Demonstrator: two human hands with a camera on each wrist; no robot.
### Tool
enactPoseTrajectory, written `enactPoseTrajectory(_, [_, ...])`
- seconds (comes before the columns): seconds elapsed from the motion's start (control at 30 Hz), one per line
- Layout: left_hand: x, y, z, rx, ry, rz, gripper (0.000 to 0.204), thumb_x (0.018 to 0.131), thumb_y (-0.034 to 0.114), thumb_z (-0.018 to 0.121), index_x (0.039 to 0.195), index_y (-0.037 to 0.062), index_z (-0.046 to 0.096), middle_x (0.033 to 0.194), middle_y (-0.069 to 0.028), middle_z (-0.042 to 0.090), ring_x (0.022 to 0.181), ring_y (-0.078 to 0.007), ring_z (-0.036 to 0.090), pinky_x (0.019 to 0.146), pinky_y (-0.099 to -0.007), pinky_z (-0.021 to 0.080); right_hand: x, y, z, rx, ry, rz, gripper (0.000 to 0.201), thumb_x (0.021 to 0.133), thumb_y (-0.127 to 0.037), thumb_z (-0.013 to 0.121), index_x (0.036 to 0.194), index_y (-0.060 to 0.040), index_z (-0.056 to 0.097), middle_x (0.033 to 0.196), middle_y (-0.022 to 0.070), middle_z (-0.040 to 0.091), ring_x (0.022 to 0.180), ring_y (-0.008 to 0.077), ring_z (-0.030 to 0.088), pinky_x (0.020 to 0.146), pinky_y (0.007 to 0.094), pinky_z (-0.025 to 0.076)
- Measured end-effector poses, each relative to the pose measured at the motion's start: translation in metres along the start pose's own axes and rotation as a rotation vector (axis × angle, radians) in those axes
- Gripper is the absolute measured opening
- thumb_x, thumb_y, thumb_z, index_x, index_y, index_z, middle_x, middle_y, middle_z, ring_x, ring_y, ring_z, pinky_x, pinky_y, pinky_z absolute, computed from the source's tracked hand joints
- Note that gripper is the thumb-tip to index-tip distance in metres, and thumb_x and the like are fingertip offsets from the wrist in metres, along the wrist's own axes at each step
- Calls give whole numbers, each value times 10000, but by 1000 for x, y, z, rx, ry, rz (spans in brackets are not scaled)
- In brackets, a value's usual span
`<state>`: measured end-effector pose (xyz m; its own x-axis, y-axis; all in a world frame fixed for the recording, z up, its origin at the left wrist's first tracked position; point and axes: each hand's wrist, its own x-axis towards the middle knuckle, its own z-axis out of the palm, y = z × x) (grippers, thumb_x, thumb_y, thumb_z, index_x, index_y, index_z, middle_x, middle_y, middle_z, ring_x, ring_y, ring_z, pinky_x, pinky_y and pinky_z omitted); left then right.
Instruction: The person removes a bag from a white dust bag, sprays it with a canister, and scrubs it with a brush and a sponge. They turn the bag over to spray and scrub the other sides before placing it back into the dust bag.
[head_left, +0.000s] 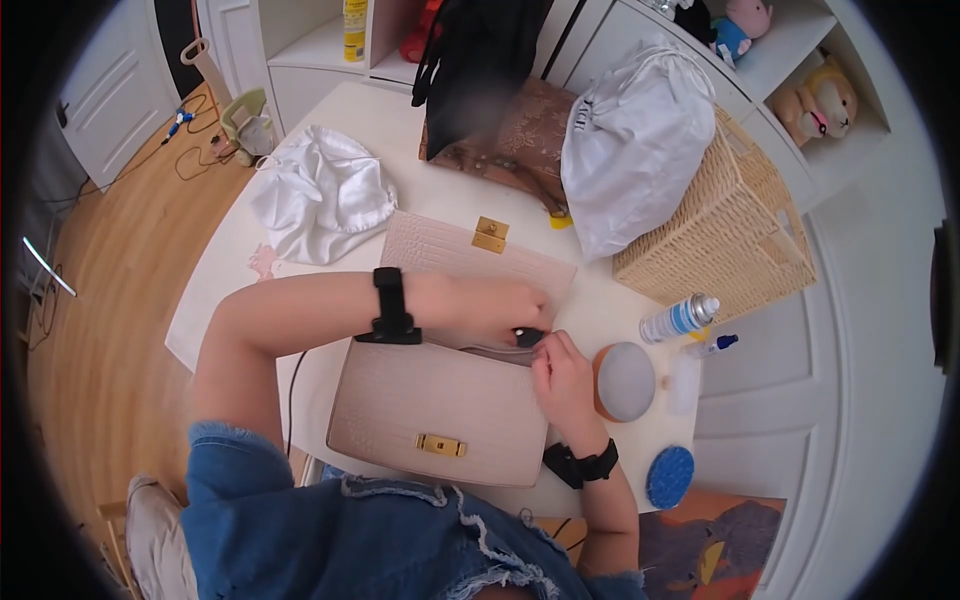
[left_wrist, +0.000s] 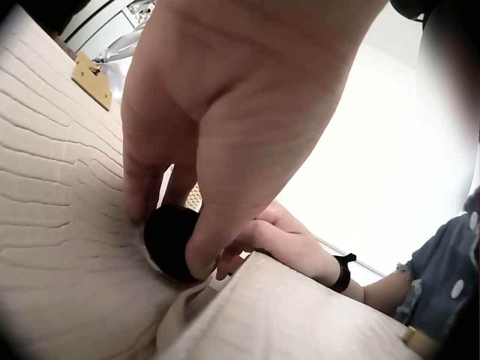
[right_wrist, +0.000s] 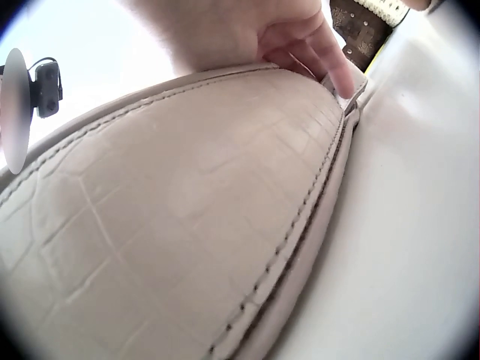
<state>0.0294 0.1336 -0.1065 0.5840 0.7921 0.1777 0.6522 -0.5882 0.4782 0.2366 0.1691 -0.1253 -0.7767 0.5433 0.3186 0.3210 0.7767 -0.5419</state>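
A pale pink crocodile-pattern handbag [head_left: 440, 400] lies with its flap [head_left: 440, 240] folded back, a gold clasp plate [head_left: 489, 235] on the flap and a gold lock [head_left: 441, 445] on the front. My left hand [head_left: 490, 305] reaches across and pinches a small round black thing [left_wrist: 171, 240] with a whitish lower edge, down against the inner side near the bag's mouth. Close beside it, my right hand [head_left: 567, 380] grips the bag's top edge at the right end. In the right wrist view, the right hand's fingers [right_wrist: 337, 71] bend over that corner.
Right of the bag are a grey-topped round pad [head_left: 625, 382], a spray can [head_left: 680, 318], a clear bottle [head_left: 685, 380] and a blue round pad [head_left: 670, 477]. Behind stand a woven basket [head_left: 720, 220], a stuffed white dust bag [head_left: 640, 150] and a brown bag [head_left: 500, 140]. A white cloth bag [head_left: 325, 195] lies back left.
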Motion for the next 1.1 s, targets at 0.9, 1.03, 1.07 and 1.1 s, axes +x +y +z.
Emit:
enactPoseTrajectory(0.9, [8, -8, -7, 142, 135, 170, 308, 731, 60, 682, 1031, 31, 613, 998, -116, 576, 1029, -315, 520, 841, -398, 464, -2, 1, 2, 5, 7, 46, 67, 848, -8, 503, 855, 28, 559, 829, 178, 581, 694, 341, 602, 618, 384, 474])
enactPoseTrajectory(1.03, [6, -7, -28, 469, 253, -22, 290, 758, 65, 650, 1043, 34, 603, 988, -104, 549, 1001, -300, 515, 855, -378, 474, -2, 3, 2, 13, 19, 13, 68, 853, -7, 500, 858, 24, 560, 821, 174, 578, 691, 340, 602, 616, 382, 476])
enactPoseTrajectory(1.07, [6, -9, -31, 580, 326, -54, 280, 765, 67, 640, 1040, 35, 603, 975, -100, 544, 988, -296, 517, 851, -376, 482, -2, 3, 2, 12, 18, 18, 70, 855, -4, 497, 858, 22, 561, 819, 173, 578, 691, 339, 602, 617, 379, 476])
enactPoseTrajectory(1.1, [5, -11, -29, 580, 323, -53, 280, 765, 67, 640, 1040, 35, 603, 975, -100, 544, 988, -296, 517, 851, -376, 482, -2, 2, 2, 11, 18, 21, 72, 857, -2, 493, 858, 21, 561, 816, 172, 577, 691, 337, 603, 618, 377, 477])
